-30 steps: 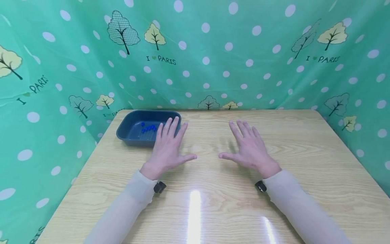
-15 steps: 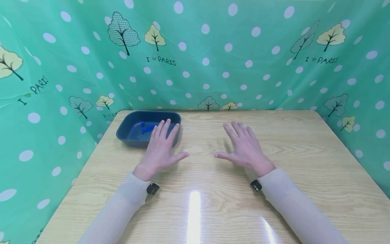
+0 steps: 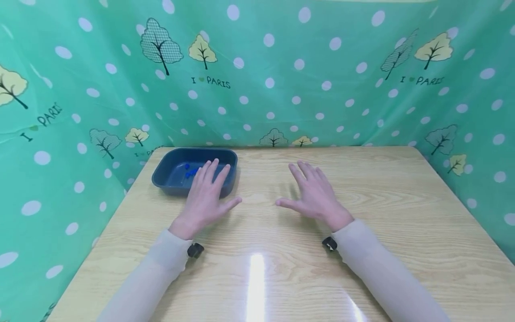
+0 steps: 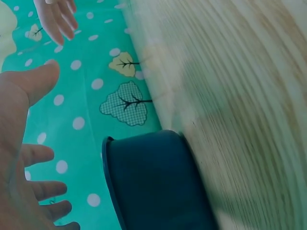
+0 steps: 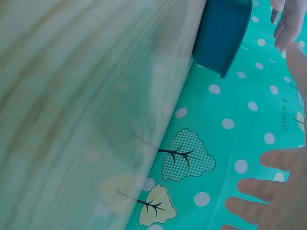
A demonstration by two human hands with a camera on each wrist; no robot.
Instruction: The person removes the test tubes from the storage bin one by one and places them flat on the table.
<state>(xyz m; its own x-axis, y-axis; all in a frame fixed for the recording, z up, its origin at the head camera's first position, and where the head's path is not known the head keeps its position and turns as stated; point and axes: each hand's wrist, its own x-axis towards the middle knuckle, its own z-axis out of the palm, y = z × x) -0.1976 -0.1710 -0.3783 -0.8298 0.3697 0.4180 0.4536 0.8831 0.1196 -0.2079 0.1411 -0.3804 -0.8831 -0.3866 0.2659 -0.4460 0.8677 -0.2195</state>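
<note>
Spread fingers of my left hand [image 3: 203,199] overlap the front right part of a dark blue bin [image 3: 165,182] in the head view. Several small bright blue pieces [image 3: 189,173] lie inside the bin, some hidden behind that hand; they are too small to identify. My right hand [image 3: 315,194] hovers over the middle of the table with straight fingers and thumb held apart, holding nothing. The left wrist view shows the bin's outer wall [image 4: 158,182] beyond the left hand [image 4: 21,143]. From the right wrist, the bin [image 5: 223,36] appears at the top, past the right hand [image 5: 278,187].
A light wood-grain table [image 3: 382,214] fills the lower view, with bright light reflections [image 3: 256,286] near its front. A green dotted curtain [image 3: 269,60] printed with trees hangs along the back and both sides. Small black devices [image 3: 195,250] sit at each wrist.
Both hands have drifted left in the head view, the left hand covering more of the blue pieces. The bin stays in place. Neither hand has taken hold of anything.
</note>
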